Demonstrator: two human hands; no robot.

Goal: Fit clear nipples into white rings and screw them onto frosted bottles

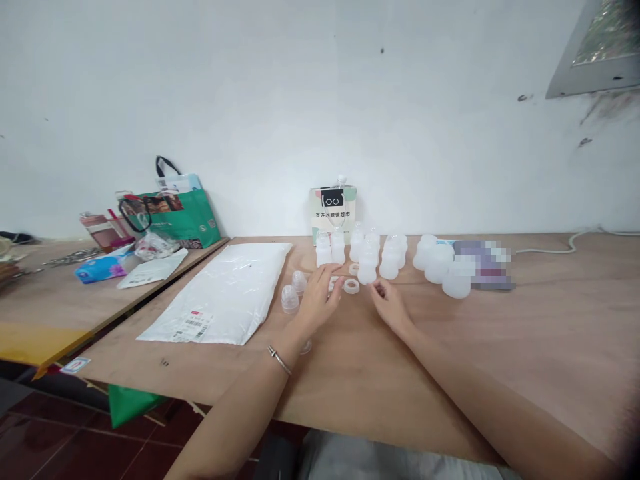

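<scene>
My left hand (323,293) is over the table with index finger and thumb stretched apart. A white screw ring (332,285) shows partly between them, and I cannot tell if they touch it. Just right of it lies another white ring (351,287). My right hand (391,305) has its fingers curled in, the tips close by the foot of a frosted baby bottle (367,267); nothing shows in them. More capped bottles (390,259) stand behind and to the right. Clear dome caps (290,300) stand left of my left hand.
Uncapped frosted bottles (456,280) stand at the right beside a blurred-out packet (493,267). A white plastic mailer (215,287) covers the table's left part. A printed paper bag (333,213) leans on the wall. Left, another table holds a green bag (193,217) and a tissue pack (103,265).
</scene>
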